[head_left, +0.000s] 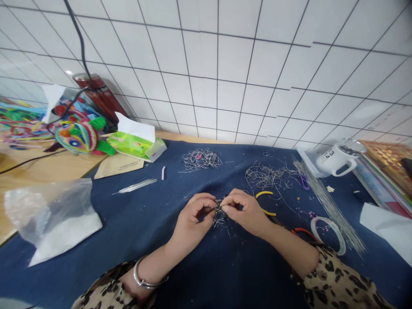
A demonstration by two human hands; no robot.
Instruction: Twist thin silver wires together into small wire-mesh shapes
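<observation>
My left hand (197, 216) and my right hand (245, 211) meet at the middle of the dark blue cloth (135, 231), thumbs and fingertips pinched close together. Between them is a small tangle of thin wire (220, 219), whose lower part hangs under the fingertips; its top is partly hidden by the fingers. Both hands are closed on this wire. Yellow-handled pliers (264, 194) lie just beyond my right hand, partly covered by it. Behind the hands, a wire bundle with a pink bit (202, 159) and a looser wire tangle (268, 177) rest on the cloth.
Long straight wires (331, 206), a clear ring-shaped coil (340, 240), red handles (304, 231), purple scissors (303, 181) and a white mug (336, 159) stand or lie right. Left are a plastic bag (64, 227), short wires (138, 186), a tissue pack (137, 143) and a colourful toy (79, 136).
</observation>
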